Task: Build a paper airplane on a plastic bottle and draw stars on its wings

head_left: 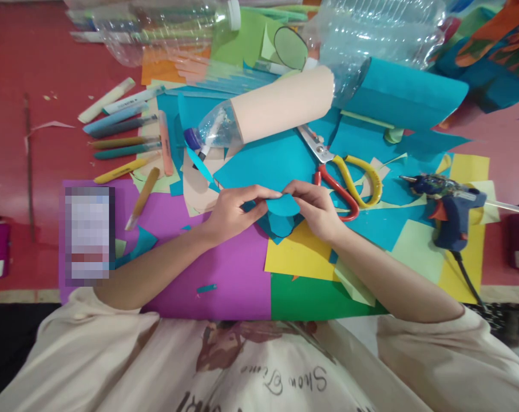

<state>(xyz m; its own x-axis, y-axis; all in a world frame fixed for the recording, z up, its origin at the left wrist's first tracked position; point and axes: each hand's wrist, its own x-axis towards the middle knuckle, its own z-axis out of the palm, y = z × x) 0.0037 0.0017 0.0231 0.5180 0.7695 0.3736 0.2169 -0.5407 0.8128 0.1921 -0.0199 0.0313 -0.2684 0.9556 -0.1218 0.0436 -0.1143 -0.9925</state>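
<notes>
Between my fingertips is a small blue paper piece (pixel 282 209) with a rounded flap on top and a curved part below. My left hand (pixel 237 213) pinches its left side, thumb and forefinger together. On the opposite edge, my right hand (pixel 317 209) grips the same piece with bent fingers. Scissors (pixel 323 153) with red and yellow handles lie partly open just beyond my right hand. Farther off, a plastic bottle (pixel 285 106) wrapped in pale pink paper rests on its side over blue paper sheets (pixel 259 163).
Several markers (pixel 122 120) lie at the left, above a phone (pixel 88 234) on purple paper (pixel 225 263). A glue gun (pixel 450 200) with its cord sits at the right. Clear bottles (pixel 379 28) and a blue paper-wrapped bottle (pixel 413 94) are at the back.
</notes>
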